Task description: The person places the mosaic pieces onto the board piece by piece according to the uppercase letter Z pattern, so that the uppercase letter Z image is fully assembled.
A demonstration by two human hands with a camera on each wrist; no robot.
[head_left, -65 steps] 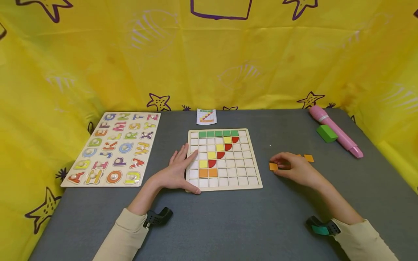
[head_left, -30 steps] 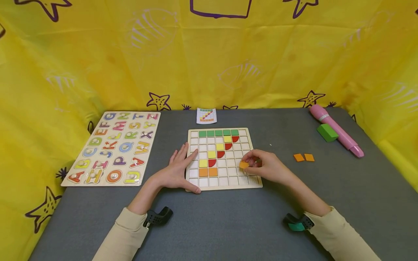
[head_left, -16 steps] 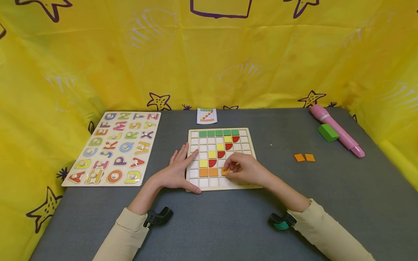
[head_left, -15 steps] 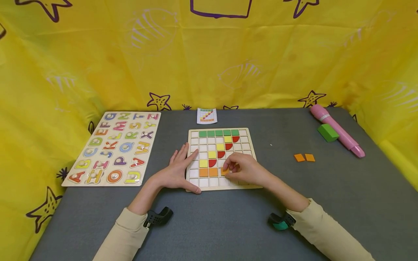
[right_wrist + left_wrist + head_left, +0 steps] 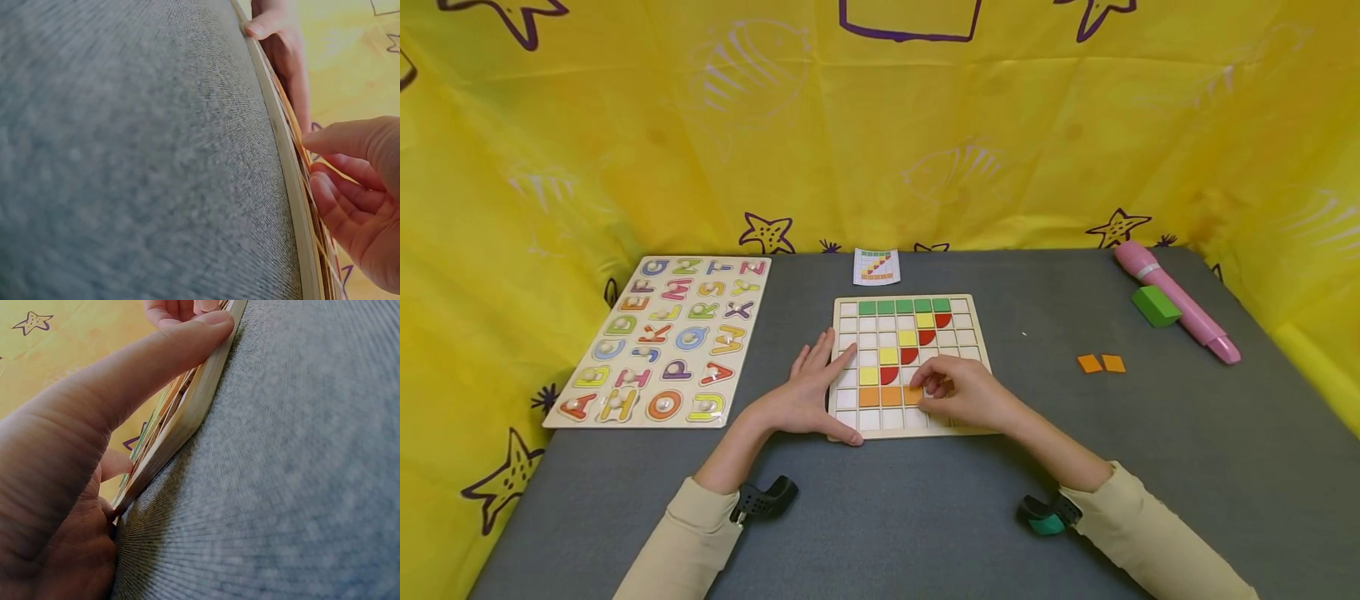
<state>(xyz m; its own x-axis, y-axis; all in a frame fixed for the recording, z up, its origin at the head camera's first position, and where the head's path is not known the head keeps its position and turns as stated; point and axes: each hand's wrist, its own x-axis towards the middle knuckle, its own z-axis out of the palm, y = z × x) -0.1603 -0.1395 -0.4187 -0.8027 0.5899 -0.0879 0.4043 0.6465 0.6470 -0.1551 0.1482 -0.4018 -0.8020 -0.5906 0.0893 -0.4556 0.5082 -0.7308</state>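
A wooden grid board (image 5: 917, 432) lies on the grey table, with green, yellow, red and orange pieces in its cells. My left hand (image 5: 805, 392) rests along the board's left edge, fingers spread, the thumb on the near left corner; in the left wrist view the thumb (image 5: 144, 369) presses the rim. My right hand (image 5: 966, 392) has its thumb and forefinger at the edges of an orange square tile (image 5: 912, 396), which lies flat in the orange row, right of two others. In the right wrist view the right thumb (image 5: 344, 137) touches the orange row; the tile itself is hard to make out.
Two loose orange tiles (image 5: 1101, 363) lie right of the board. A pattern card (image 5: 876, 267) stands behind it. An alphabet puzzle (image 5: 658, 342) is at the left. A green block (image 5: 1156, 306) sits against a pink microphone-shaped object (image 5: 1180, 304) at the right.
My right hand has carried the orange tile leftward from the table onto the board. The tile, tilted half a second ago, now lies flat in its cell. My left hand has stayed still.
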